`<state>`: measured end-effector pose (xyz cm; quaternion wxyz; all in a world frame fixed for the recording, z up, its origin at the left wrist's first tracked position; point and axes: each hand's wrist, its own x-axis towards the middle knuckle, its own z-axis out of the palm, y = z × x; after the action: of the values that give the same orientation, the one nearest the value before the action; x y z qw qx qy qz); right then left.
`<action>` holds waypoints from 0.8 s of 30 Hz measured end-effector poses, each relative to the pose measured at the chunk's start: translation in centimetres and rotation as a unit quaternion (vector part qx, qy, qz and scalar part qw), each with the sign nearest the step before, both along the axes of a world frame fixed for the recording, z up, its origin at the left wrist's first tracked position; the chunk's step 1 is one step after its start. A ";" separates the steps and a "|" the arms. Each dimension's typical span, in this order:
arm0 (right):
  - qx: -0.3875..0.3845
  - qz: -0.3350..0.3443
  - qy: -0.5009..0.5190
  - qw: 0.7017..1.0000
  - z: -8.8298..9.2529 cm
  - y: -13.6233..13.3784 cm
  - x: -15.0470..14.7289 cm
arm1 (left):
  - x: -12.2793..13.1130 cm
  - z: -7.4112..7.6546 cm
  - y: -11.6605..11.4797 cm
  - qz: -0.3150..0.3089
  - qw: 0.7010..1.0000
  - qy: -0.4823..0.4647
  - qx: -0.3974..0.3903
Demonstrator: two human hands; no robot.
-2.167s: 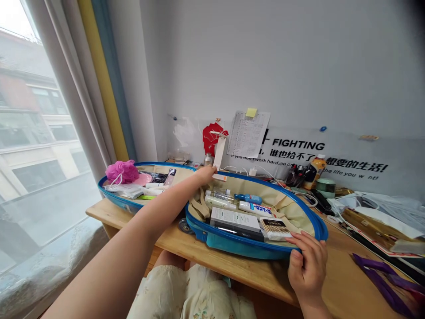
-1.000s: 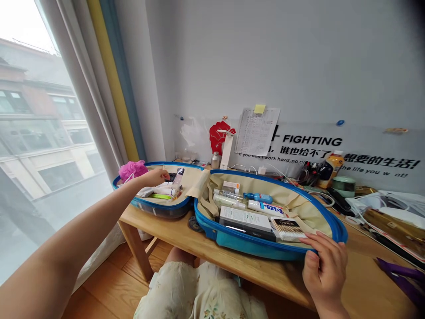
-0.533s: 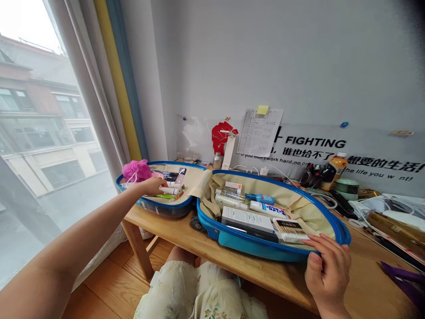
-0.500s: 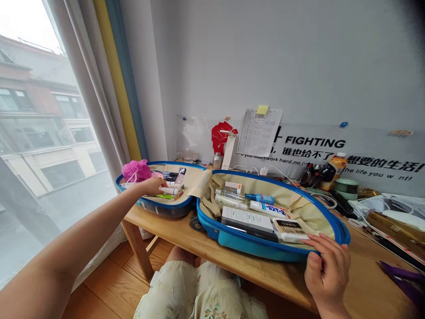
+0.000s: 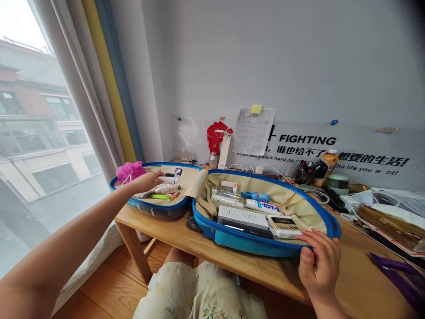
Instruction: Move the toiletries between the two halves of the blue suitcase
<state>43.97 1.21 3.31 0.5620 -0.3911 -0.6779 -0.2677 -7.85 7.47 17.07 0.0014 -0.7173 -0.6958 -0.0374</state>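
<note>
An open blue suitcase (image 5: 265, 250) with a beige lining lies on the wooden table. My left hand (image 5: 149, 180) reaches into its left half, fingers closed at the end of a white tube (image 5: 170, 180). Below that tube lie another tube (image 5: 168, 189) and a yellow-green item (image 5: 160, 196); a pink bath puff (image 5: 130, 170) sits at the left rim. My right hand (image 5: 320, 261) rests with stretched fingers on the right half's front rim, beside a pack of cotton swabs (image 5: 284, 227). Nearby lie a white box (image 5: 242, 216), a toothpaste tube (image 5: 263, 206) and a blue bottle (image 5: 255, 196).
Behind the suitcase stand a small jar (image 5: 213, 160) and a white upright device (image 5: 225, 151). To the right are an orange-labelled bottle (image 5: 327, 167), a green container (image 5: 338, 184), cables and a brown case (image 5: 388, 225). A purple item (image 5: 395, 274) lies near the table's right side.
My left hand has moved slightly up and back with the white tube, uncovering the other tube below it. My right hand stays on the rim. The whole view has shifted a little.
</note>
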 end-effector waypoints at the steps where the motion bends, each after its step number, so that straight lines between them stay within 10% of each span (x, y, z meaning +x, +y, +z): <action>1: 0.004 0.000 -0.002 1.000 0.0 0.0 0.0 | 0.8 0.6 0.1 -0.002 1.000 -0.005 0.014; 7: 0.005 -0.005 0.003 1.000 0.0 0.1 0.0 | 9.8 2.6 2.6 -0.097 0.995 -0.027 0.018; 13: 0.000 0.001 0.003 1.000 -0.2 0.0 0.1 | 18.7 0.3 6.5 -0.170 0.984 0.004 -0.055; 24: 0.006 -0.004 -0.010 1.000 0.0 -0.2 0.0 | 20.7 -2.7 9.7 -0.188 0.976 0.045 -0.099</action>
<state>43.94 1.05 3.31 0.5565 -0.3880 -0.6802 -0.2776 12.83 17.15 14.34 -0.0457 -0.8326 -0.5482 0.0648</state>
